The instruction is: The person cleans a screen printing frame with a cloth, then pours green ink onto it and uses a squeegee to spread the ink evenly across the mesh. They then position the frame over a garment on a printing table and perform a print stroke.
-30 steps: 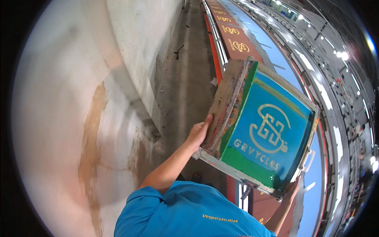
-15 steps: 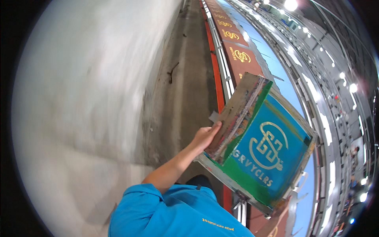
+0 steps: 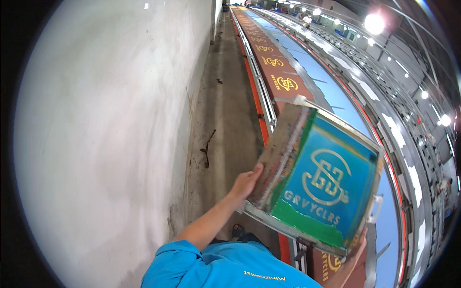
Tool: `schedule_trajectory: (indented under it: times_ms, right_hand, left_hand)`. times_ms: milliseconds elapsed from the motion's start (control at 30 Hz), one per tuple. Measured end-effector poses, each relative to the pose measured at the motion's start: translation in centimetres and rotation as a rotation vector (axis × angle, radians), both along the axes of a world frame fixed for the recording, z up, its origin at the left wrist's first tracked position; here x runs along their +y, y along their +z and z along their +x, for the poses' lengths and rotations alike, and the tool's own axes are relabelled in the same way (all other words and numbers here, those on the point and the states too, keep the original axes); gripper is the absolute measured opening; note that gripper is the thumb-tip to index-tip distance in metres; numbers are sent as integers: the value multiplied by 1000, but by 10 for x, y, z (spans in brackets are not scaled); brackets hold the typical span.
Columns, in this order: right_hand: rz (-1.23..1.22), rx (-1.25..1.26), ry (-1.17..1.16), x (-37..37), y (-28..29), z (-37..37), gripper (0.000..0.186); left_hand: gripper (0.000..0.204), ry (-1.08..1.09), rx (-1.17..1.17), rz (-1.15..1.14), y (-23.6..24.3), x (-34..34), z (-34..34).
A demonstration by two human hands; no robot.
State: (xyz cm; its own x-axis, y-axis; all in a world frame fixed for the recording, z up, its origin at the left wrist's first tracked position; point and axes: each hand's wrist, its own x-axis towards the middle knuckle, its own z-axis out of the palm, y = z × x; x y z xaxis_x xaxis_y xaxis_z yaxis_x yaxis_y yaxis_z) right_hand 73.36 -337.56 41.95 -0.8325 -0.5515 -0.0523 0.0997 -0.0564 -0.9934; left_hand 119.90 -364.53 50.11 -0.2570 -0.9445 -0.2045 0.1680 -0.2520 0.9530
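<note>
A screen-printing frame [image 3: 331, 165] with blue mesh and a pale stencilled emblem is held up tilted before me. Green ink or coating [image 3: 307, 223] covers the mesh's lower edge and a strip on its left. A wide wooden, ink-stained piece [image 3: 281, 149], which looks like a squeegee, lies along the frame's left side. My left hand [image 3: 247, 185] is closed on that left side, thumb on the wood; the fingers behind are hidden. My right hand [image 3: 355, 257] grips the frame's lower right corner, partly hidden by it.
A long printing table [image 3: 269, 108] with red and metal rails runs away on my right. Brown fabric pieces [image 3: 283, 89] with yellow prints lie along it, beside a light blue strip [image 3: 307, 53]. On my left a pale wall [image 3: 110, 134] borders a narrow concrete aisle [image 3: 221, 139]; a dark crack-like mark [image 3: 207, 149] shows there.
The view has straightened and turned, showing more of the table and aisle. Both hands still hold the frame, which now sits slightly lower in the picture.
</note>
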Motion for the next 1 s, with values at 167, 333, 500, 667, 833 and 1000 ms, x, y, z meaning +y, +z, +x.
schedule_trajectory:
  times_ms: [167, 333, 500, 667, 833, 1000]
  right_hand:
    - [-67, 146, 415, -36, 58, -47, 57]
    - [-124, 225, 580, -76, 67, -92, 55]
    - [38, 201, 339, -85, 56, -105, 55]
    - [-115, -91, 407, -24, 37, -129, 58]
    - [-159, -98, 228, -27, -23, -132, 60]
    - [-3, -12, 232, -84, -33, -125, 64]
  left_hand:
    - [79, 326, -101, -44, 39, 81, 0]
    - [78, 494, -67, -19, 19, 104, -35]
    - [76, 400, -89, -37, 10, 65, -46]
    - [75, 53, 251, 176, 15, 58, -53]
    - [74, -32, 320, 201, 5, 37, -50]
    - [77, 122, 273, 227, 10, 35, -42]
